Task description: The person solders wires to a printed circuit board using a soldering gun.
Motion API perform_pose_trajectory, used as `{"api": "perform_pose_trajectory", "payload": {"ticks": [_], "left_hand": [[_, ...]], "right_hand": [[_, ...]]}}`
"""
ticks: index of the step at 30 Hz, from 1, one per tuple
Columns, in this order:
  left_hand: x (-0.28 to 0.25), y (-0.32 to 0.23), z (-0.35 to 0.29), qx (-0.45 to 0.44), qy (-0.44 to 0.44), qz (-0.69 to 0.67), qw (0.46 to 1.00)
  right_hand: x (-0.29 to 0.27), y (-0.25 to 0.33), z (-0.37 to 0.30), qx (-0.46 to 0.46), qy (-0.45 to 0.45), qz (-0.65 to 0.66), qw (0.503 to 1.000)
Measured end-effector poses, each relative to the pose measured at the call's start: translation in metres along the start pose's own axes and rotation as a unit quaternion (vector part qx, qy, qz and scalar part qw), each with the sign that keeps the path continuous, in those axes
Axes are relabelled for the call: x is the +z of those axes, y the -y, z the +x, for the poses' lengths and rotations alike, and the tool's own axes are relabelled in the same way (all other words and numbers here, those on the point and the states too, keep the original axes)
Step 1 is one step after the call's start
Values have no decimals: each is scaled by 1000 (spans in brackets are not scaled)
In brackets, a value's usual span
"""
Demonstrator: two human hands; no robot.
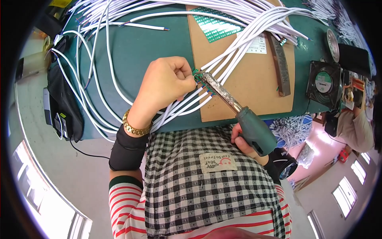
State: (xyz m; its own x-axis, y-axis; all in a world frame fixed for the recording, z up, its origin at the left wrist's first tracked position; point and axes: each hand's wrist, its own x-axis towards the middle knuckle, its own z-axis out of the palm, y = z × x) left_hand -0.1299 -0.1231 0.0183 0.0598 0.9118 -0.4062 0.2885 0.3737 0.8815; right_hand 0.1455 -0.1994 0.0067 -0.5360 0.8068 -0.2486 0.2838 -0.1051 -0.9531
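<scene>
My right hand (246, 144) is wrapped around the green handle of a soldering iron (227, 95). Its metal barrel slants up and left to the end of a small green circuit board (195, 72). My left hand (169, 81) is closed in a pinch beside the iron's tip. What lies between its fingertips is hidden, with the board and thin wires right at them. White cables (181, 107) with stripped coloured ends pass beside and below that hand. A second group of white cables (238, 49) runs down from the upper right to the same spot.
Brown cardboard (246, 103) lies on the green table (159, 46). On it are a sheet of green circuit boards (215, 24), a white label sheet (258, 44) and a dark metal bar (280, 65). A black fan (324, 83) stands right. Cable bundles lie at the back; another person's arm (355, 129) shows far right.
</scene>
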Motion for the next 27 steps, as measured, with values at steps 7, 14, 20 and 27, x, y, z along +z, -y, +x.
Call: {"api": "perform_pose_trajectory", "payload": {"ticks": [7,14,20,27], "left_hand": [[-1,1,-1,5,4,-3,1000],[-2,2,-2,2,8,2,1000],[-2,4,-3,7,0,3,1000],[-3,2,-5,4,0,0,1000]], "right_hand": [[-2,-2,2,-61,31,-69,995],[3,-6,-3,-26,-6,-23,999],[10,2,-7,35,-46,-18,998],[0,-3,-7,-51,33,-92,994]]}}
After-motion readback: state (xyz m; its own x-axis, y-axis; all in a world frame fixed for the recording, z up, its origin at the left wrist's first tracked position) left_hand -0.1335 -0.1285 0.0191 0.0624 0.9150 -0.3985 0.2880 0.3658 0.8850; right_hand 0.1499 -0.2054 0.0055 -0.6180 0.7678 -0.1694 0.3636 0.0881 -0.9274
